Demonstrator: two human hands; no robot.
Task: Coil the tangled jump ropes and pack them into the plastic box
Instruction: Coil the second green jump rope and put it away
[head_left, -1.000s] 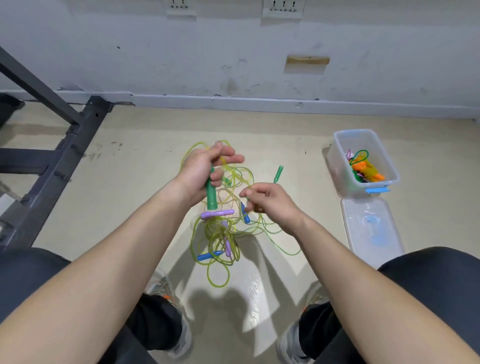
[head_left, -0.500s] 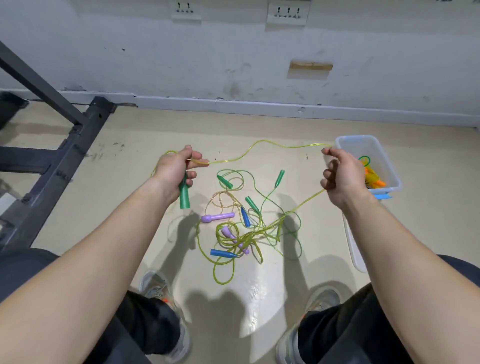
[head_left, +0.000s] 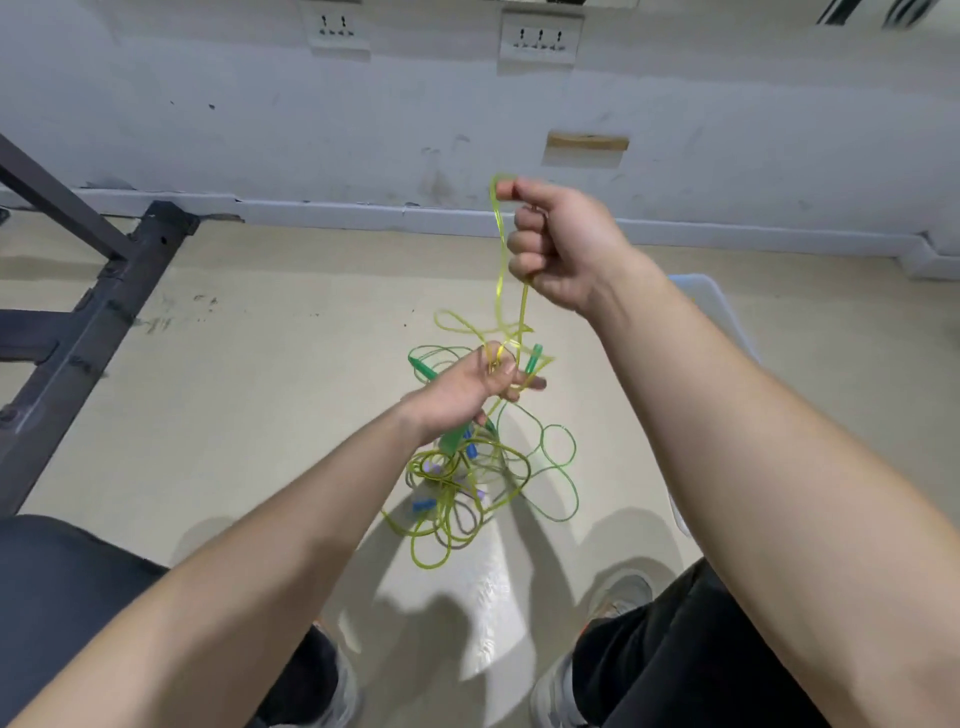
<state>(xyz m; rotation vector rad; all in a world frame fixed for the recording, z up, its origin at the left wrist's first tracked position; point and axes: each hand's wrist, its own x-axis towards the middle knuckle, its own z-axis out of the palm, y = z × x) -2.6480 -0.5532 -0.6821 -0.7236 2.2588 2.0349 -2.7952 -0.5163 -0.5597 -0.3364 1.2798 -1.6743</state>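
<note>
The right hand (head_left: 563, 249), fingers curled tight on the yellow-green jump rope (head_left: 500, 270), is raised at 1 o'clock from the left hand (head_left: 467, 387), which pinches the same rope lower down, seemingly to draw out a length for coiling. The rest is a thin, glossy tangle (head_left: 467, 488) on the floor (head_left: 260, 415) at 6 o'clock of the left hand. The plastic box (head_left: 717, 306) sits half hidden at 3 o'clock.

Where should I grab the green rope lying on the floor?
Take the green rope by its open loop at the pile's right side, probably from the right: that loop lies flat, clear of the yellow tangle.
</note>
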